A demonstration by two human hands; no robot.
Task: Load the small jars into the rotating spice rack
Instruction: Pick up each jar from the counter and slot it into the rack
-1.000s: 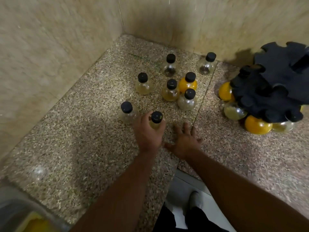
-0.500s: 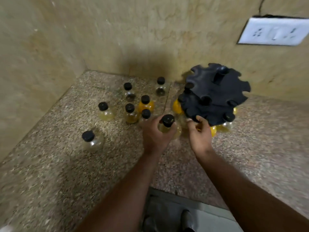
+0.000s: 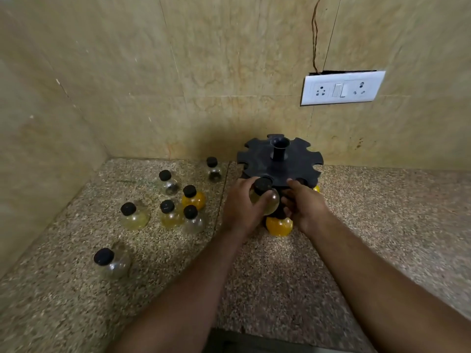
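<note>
Your left hand (image 3: 242,207) grips a pale round jar (image 3: 265,201) by its body, its black cap at the near edge of the black rack (image 3: 280,164), while your right hand (image 3: 304,207) rests against the rack's near right side. An orange jar (image 3: 279,225) hangs below, between your hands. Seven capped jars (image 3: 168,212) stand on the speckled counter (image 3: 382,225) to the left.

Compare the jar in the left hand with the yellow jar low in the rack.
The held jar looks pale and nearly clear; the rack's yellow jar is opaque yellow. The held jar is gripped by the left hand at the spice rack's upper tier; the yellow jar hangs below. Both are round-bodied.
</note>
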